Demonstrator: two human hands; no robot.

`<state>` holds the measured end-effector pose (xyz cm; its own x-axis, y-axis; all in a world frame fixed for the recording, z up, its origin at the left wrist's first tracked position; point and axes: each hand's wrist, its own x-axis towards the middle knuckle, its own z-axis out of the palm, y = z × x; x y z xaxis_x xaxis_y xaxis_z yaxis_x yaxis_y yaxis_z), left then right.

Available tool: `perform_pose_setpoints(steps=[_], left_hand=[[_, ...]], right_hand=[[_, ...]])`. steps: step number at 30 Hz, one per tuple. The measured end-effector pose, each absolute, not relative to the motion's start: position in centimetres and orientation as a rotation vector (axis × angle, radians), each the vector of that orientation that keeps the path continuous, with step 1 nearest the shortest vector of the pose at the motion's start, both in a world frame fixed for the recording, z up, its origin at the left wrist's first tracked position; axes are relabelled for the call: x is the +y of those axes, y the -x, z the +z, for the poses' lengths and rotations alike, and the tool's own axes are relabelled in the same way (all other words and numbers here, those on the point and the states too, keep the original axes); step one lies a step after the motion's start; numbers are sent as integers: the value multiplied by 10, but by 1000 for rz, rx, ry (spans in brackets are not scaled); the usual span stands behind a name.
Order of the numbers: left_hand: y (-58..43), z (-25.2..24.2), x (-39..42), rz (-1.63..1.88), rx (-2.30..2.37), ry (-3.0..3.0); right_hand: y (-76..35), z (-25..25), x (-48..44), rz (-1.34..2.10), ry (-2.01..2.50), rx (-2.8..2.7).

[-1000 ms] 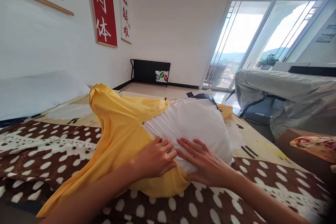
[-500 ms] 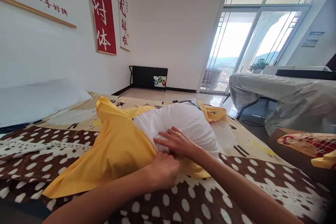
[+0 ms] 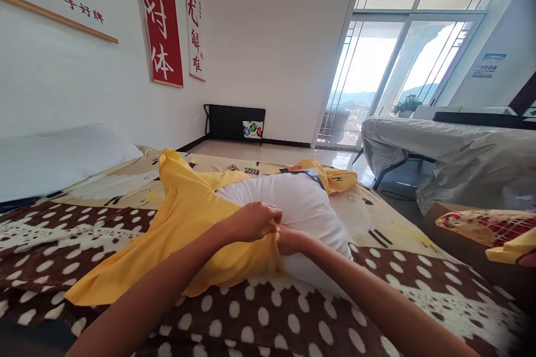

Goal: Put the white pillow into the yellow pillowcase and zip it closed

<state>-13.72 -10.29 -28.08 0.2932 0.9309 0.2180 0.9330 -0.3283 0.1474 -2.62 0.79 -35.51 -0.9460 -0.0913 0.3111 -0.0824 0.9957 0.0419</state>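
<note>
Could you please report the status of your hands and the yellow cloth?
Left hand: holding yellow cloth by its edge. Right hand: at that edge, fingers hidden by the cloth. White pillow: partly covered. No obstruction seen.

open air at 12 o'clock above the person's hands (image 3: 254, 221), white pillow (image 3: 307, 201) blocking 2 o'clock, yellow cloth (image 3: 188, 223) heaped at 9, cardboard box (image 3: 463, 244) at 3, free gap between forearms (image 3: 167, 284) at 6

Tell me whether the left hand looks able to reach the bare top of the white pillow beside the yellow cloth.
Probably yes: the left hand pinches the edge of the yellow cloth close beside the white pillow, and nothing visible blocks that bare top. It would likely have to let go first.
</note>
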Motion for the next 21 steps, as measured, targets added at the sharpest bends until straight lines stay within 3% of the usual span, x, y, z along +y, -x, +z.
perform_pose_setpoints(steps=[13,21], left_hand=[[183,-282,-129,-44,-1806,2419],[159,-297,-134,-282,-1777,2425]], right_hand=[[-34,-341,9,-301,-56,-2925],[-17,-390,9,-553,-292,-2793]])
